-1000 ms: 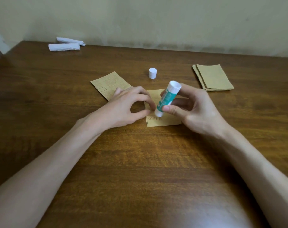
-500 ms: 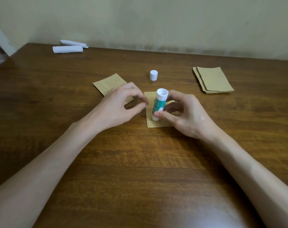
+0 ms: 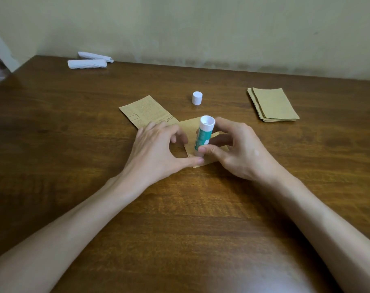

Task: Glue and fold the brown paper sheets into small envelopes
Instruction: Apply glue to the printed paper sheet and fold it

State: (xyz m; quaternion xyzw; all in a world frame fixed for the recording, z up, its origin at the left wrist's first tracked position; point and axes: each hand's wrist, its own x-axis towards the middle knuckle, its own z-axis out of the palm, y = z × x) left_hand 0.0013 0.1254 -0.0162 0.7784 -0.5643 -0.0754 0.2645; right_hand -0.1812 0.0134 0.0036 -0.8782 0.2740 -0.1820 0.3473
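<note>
1. The white-and-teal cylindrical glue stick [image 3: 203, 136] stands near the middle of the brown wooden bench [image 3: 201, 218]. Its long axis is almost upright and its upper end leans slightly to the right.
2. Its lower white end rests on the small plain brown paper sheet [image 3: 190, 127]. Its upper end is a white ring with a hollow centre, and the band between them is teal.
3. The right hand [image 3: 241, 151] has its grip pinched on the stick's lower half, thumb in front and fingers behind.
4. The left hand [image 3: 156, 149] has its grip spread. The thumb tip presses the sheet's near-left edge flat and the curved fingertips rest farther back.
5. The sheet lies flat and slightly skewed to the bench edge, mostly hidden by both hands.
6. Just beside it, far-left, lies a brown paper sheet with dark print [image 3: 146, 113], its long axis running from far-left to near-right.
7. A small white round cap [image 3: 197, 98] stands upright beyond the stick, apart from it.
8. A stack of plain brown paper sheets [image 3: 272, 104] sits well to the right.
9. Two white rolled papers [image 3: 86, 63] lie at the far-left bench corner.
</note>
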